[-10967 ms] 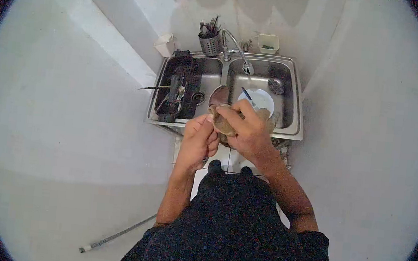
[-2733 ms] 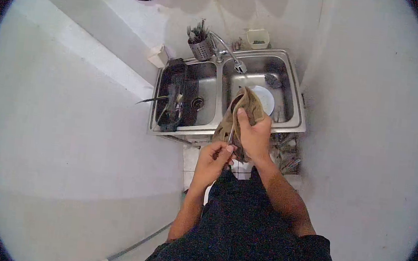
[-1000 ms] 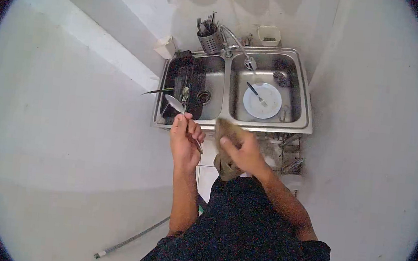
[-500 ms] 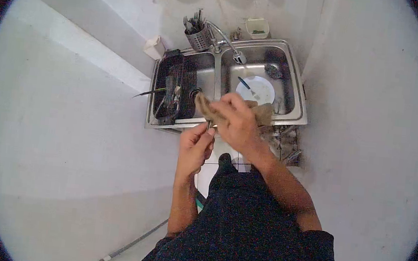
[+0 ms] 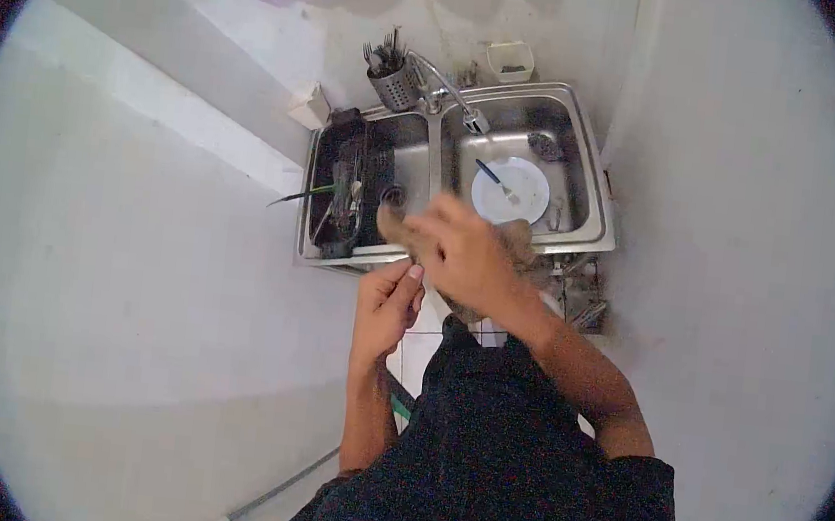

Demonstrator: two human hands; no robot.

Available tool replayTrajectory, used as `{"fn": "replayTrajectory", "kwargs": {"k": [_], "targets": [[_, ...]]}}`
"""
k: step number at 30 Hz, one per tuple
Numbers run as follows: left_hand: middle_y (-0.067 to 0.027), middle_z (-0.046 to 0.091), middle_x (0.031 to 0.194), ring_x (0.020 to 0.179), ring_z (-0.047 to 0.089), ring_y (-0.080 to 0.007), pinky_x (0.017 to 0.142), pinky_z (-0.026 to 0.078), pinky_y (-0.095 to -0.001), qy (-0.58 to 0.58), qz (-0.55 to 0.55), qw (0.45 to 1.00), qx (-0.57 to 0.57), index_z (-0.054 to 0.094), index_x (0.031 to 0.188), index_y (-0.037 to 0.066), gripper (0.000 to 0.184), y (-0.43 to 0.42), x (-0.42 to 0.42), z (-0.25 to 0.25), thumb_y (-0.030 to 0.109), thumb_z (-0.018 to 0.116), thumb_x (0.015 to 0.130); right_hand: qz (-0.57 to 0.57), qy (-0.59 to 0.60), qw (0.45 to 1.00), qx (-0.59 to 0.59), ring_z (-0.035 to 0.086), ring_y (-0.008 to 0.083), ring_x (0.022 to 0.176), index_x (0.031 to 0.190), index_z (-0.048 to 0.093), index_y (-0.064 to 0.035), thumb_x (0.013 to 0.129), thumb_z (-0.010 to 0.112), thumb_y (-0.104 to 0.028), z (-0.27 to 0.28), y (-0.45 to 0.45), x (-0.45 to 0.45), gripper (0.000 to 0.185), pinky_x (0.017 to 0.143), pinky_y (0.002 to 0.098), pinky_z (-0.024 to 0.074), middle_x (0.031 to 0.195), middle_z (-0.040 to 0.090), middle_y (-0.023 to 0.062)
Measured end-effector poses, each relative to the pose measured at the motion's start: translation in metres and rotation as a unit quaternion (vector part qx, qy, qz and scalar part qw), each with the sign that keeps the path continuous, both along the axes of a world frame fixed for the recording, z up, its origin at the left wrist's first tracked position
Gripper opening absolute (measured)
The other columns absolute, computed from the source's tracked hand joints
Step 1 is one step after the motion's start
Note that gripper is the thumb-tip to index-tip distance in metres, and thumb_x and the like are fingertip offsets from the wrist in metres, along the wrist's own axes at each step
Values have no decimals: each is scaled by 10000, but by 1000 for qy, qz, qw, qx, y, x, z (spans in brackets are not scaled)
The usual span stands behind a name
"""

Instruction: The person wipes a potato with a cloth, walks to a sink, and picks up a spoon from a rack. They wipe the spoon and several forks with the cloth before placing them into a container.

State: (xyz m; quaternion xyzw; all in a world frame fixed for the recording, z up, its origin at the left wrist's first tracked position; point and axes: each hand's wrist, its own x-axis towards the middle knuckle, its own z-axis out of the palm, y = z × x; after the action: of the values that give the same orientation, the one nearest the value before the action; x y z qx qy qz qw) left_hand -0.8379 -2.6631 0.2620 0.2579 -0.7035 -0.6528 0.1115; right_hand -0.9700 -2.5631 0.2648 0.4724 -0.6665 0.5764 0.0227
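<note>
no legible text, no labels, no numbers

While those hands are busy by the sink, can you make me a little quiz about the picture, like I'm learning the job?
1. True or false: the cutlery holder stands to the left of the tap.
2. What is in the right hand?
A) a cup
B) a cloth
C) a bowl
3. Fill the gap: the dark-handled fork lies on the white ____.

Key: 1. True. 2. B. 3. plate.
</note>
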Motion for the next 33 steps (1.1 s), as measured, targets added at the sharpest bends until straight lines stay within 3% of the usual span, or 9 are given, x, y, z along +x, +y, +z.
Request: {"fn": "replayTrajectory", "kwargs": {"k": [3,10,15,18,21,24,28,31,33], "targets": [[55,447,553,435,343,-21,394,247,-207,13,15,1000,12,560,711,49,305,0,-2,-3,194,543,979,60,3,998,15,629,327,838,1036,664,1,793,653,-68,-1,5,4,254,720,387,503,931,596,158],[53,436,547,414,336,-27,378,246,-207,21,26,998,56,569,797,35,275,5,-11,10,234,540,984,-133,-84,987,-29,625,360,843,1029,655,-13,845,634,-125,-11,3,-23,216,738,418,511,932,584,184],[43,440,557,415,341,-31,357,237,-211,86,108,967,212,542,844,73,284,3,-20,-3,292,474,1013,-9,-75,997,-33,607,334,916,1125,637,-39,815,642,-65,-17,5,15,311,781,399,510,1046,537,164],[61,488,606,430,376,-13,361,278,-183,90,64,986,122,592,1010,85,319,1,-23,-14,377,463,1005,22,-37,998,40,593,325,935,1173,626,-63,804,652,-73,-19,1,20,370,808,401,512,1043,492,157],[62,427,576,426,332,-18,367,229,-202,77,68,989,111,531,883,99,213,2,-24,-13,255,472,1016,-4,18,998,56,597,313,904,1213,617,-89,794,669,-85,-17,3,16,422,793,403,516,1028,481,135],[79,463,601,441,372,0,370,270,-180,61,29,994,89,601,1038,96,191,-8,-16,-15,262,519,990,-2,31,999,44,598,316,897,1228,613,-97,789,676,-95,-26,-2,12,444,790,401,517,1014,492,129],[70,454,590,435,366,-8,365,255,-187,49,35,998,25,603,1070,79,183,-8,-8,-13,221,538,974,-17,32,998,47,604,327,869,1216,624,-85,788,663,-88,-23,-6,13,430,770,395,520,994,501,136],[60,446,585,425,347,-17,363,244,-190,70,39,994,79,596,1139,43,241,-8,-1,-5,203,551,964,-14,0,999,43,618,288,860,1198,637,-77,807,643,-75,-46,-17,-4,391,745,372,521,961,540,135],[50,447,586,419,332,-23,362,240,-190,133,32,973,187,583,1189,13,297,-7,4,0,198,558,958,35,-210,977,10,628,237,843,1164,652,-59,841,623,-76,-61,-25,-15,325,731,348,519,965,591,124]]}}
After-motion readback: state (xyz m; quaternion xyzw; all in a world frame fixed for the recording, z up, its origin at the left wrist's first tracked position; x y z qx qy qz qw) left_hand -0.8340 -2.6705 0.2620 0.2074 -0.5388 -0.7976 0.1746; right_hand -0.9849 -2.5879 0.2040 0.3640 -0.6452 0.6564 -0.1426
